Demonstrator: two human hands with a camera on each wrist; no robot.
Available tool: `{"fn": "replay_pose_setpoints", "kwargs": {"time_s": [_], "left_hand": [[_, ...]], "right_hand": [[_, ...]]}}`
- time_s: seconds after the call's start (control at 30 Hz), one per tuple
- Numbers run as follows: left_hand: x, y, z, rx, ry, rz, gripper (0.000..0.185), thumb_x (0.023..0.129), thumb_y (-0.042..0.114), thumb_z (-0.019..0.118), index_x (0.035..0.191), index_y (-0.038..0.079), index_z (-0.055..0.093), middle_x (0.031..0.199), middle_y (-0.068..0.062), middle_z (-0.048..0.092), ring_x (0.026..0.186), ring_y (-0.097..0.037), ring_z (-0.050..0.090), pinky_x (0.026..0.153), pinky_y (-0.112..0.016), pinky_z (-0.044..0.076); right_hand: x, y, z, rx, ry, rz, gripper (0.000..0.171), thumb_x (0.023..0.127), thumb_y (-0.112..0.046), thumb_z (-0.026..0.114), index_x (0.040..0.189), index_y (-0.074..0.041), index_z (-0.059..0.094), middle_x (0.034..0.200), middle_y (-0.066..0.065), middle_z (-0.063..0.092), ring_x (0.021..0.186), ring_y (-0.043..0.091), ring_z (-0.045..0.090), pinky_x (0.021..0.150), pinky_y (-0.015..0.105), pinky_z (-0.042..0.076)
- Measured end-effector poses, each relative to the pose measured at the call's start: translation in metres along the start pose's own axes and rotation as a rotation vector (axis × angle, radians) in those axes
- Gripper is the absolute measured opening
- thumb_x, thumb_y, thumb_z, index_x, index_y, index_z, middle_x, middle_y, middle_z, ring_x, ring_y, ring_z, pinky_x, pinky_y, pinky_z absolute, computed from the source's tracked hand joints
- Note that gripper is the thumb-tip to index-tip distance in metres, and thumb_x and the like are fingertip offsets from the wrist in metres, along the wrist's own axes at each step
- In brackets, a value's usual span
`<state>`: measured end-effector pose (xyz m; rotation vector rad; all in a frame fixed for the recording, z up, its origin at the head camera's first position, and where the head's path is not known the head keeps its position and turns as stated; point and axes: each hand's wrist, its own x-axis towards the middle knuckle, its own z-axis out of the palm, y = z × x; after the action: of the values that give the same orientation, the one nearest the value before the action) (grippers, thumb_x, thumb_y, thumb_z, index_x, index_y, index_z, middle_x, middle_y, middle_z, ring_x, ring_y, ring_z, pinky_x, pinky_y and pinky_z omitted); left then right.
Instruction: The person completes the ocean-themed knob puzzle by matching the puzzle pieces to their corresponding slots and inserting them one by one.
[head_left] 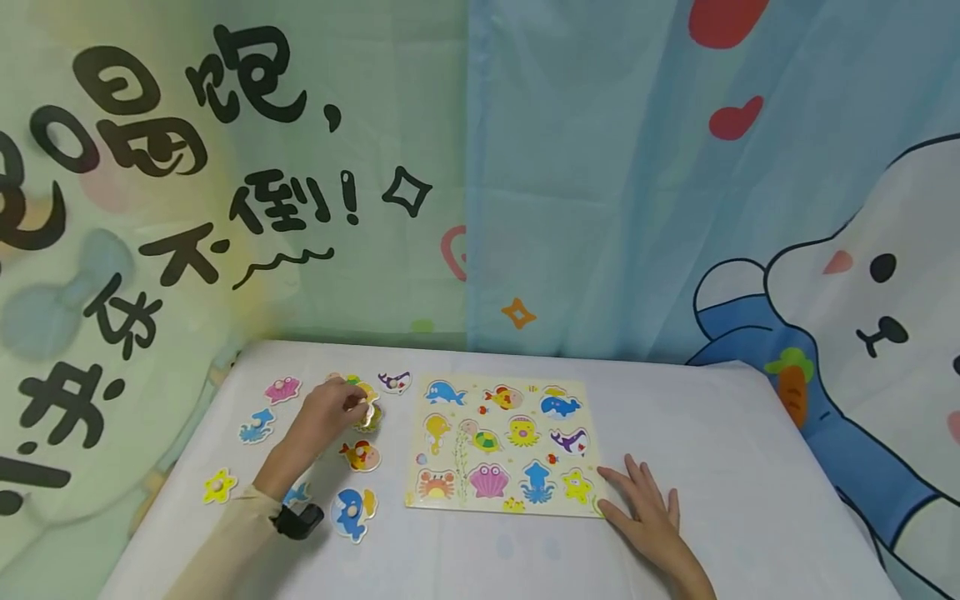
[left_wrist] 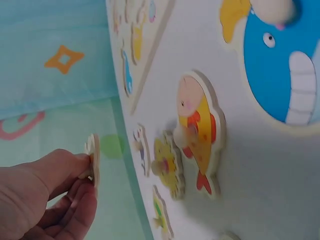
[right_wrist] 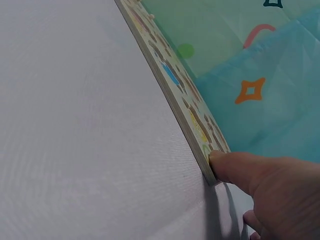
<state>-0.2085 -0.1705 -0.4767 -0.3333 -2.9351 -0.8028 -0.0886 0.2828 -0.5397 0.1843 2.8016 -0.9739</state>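
Observation:
A wooden puzzle board (head_left: 501, 500) printed with sea animals lies flat on the white table. My left hand (head_left: 352, 406) is left of the board and pinches a thin puzzle piece (head_left: 370, 415) by its peg. The left wrist view shows that puzzle piece (left_wrist: 93, 159) edge-on between thumb and fingers (left_wrist: 75, 165), lifted off the cloth. My right hand (head_left: 637, 492) rests flat with straight fingers at the board's near right corner. One fingertip (right_wrist: 232, 167) presses against the edge of the puzzle board (right_wrist: 172, 95).
Loose pieces lie left of the board: a pink one (head_left: 282, 389), a blue one (head_left: 257, 425), a yellow star (head_left: 219, 486), an orange fish (head_left: 362, 455), a blue whale (head_left: 352, 512) and a purple whale (head_left: 394, 382). Printed curtains hang behind the table.

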Motion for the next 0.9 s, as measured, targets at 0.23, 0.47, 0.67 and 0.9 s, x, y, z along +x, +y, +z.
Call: {"fn": "replay_pose_setpoints", "kwargs": {"time_s": [0.23, 0.47, 0.67, 0.9], "left_hand": [[0.0, 0.003, 0.006, -0.01, -0.002, 0.009, 0.019, 0.085, 0.014, 0.073, 0.1, 0.003, 0.073, 0.09, -0.006, 0.066, 0.08, -0.016, 0.06, 0.073, -0.029, 0.056], [0.0, 0.005, 0.012, -0.002, -0.008, 0.025, 0.017, 0.085, 0.013, 0.073, 0.098, 0.003, 0.074, 0.089, -0.007, 0.065, 0.079, -0.015, 0.06, 0.073, -0.03, 0.056], [-0.001, 0.011, 0.02, -0.011, -0.01, 0.03, 0.016, 0.084, 0.014, 0.073, 0.097, 0.005, 0.075, 0.088, -0.005, 0.066, 0.079, -0.014, 0.059, 0.074, -0.029, 0.055], [0.002, 0.019, 0.035, -0.02, -0.034, 0.064, 0.014, 0.085, 0.015, 0.073, 0.097, 0.007, 0.076, 0.084, -0.002, 0.064, 0.074, -0.01, 0.054, 0.07, -0.022, 0.051]], "right_hand": [[0.002, 0.0, 0.0, -0.002, -0.002, 0.001, 0.059, 0.088, -0.045, 0.062, 0.136, -0.014, 0.052, 0.158, 0.03, 0.011, 0.145, 0.052, -0.001, 0.104, 0.075, -0.014], [0.002, 0.0, 0.001, -0.011, -0.033, 0.029, 0.06, 0.088, -0.046, 0.063, 0.138, -0.015, 0.051, 0.159, 0.029, 0.008, 0.146, 0.05, -0.004, 0.104, 0.074, -0.016], [0.0, -0.001, 0.001, -0.021, -0.023, 0.029, 0.059, 0.088, -0.045, 0.063, 0.137, -0.015, 0.052, 0.159, 0.029, 0.009, 0.146, 0.05, -0.003, 0.104, 0.075, -0.015], [0.001, -0.001, 0.001, -0.008, -0.014, 0.022, 0.06, 0.087, -0.045, 0.063, 0.137, -0.014, 0.052, 0.158, 0.029, 0.009, 0.145, 0.051, -0.003, 0.104, 0.074, -0.017]]}}
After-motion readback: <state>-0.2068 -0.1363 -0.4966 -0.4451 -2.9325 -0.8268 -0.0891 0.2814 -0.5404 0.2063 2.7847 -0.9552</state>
